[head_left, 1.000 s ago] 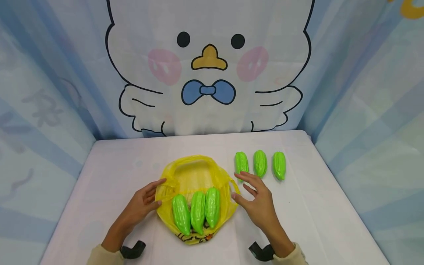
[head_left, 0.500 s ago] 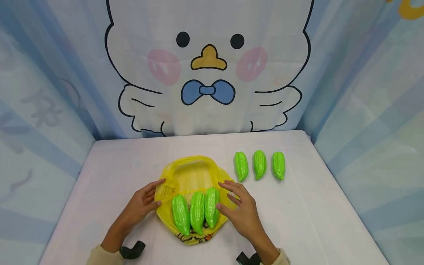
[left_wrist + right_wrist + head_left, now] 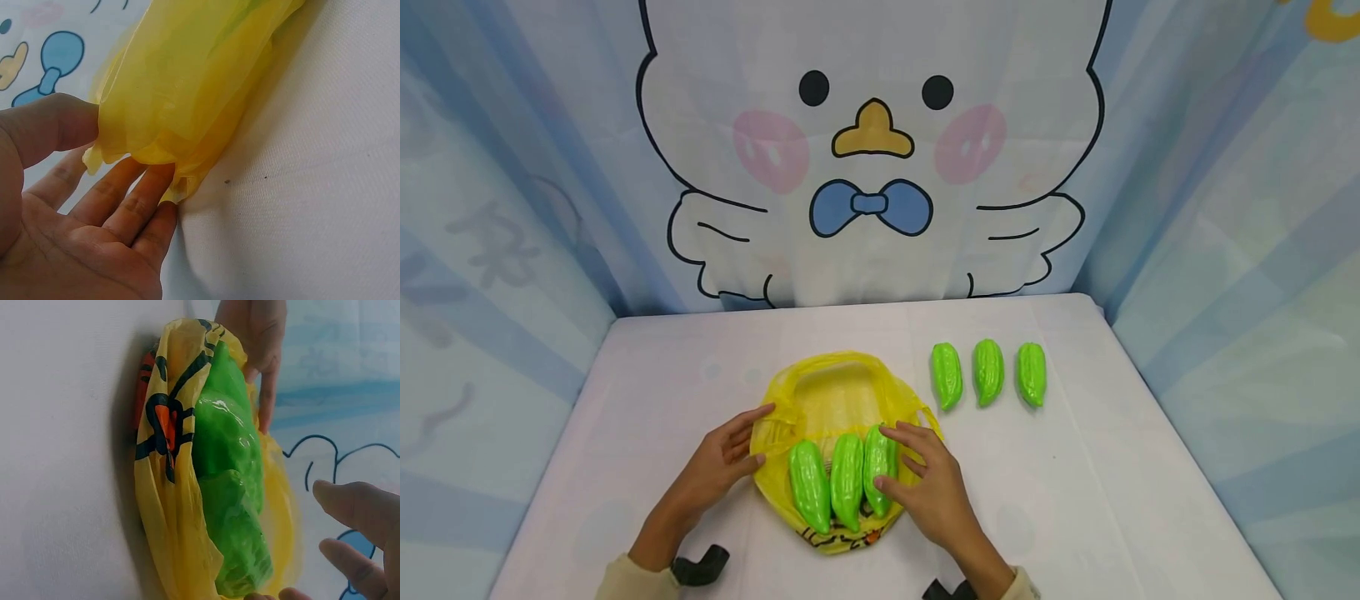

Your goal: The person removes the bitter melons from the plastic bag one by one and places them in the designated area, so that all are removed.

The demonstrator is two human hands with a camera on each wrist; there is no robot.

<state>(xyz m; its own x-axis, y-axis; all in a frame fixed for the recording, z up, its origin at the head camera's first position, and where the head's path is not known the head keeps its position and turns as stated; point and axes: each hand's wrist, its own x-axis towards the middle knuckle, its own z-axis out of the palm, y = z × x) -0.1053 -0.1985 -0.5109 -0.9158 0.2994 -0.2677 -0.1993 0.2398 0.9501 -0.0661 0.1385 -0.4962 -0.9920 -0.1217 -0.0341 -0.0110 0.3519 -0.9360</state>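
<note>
A yellow plastic bag lies with its mouth spread open, three glossy green toy bitter melons side by side at its front. My left hand touches the bag's left edge, its fingers fairly straight; in the left wrist view the thumb and fingertips meet the thin yellow plastic. Above the rightmost melon in the bag, my right hand hovers with thumb and fingers spread. The right wrist view shows its fingers apart from the melons. Contact under the hand is partly hidden.
Three more green melons stand in a row on the white table, behind and right of the bag. A printed cartoon curtain hangs at the table's back edge. A black strap piece sits at each wrist.
My right hand has moved left and slightly down, from beside the bag's right handle to over the rightmost melon in it. The left hand and the bag have stayed put.
</note>
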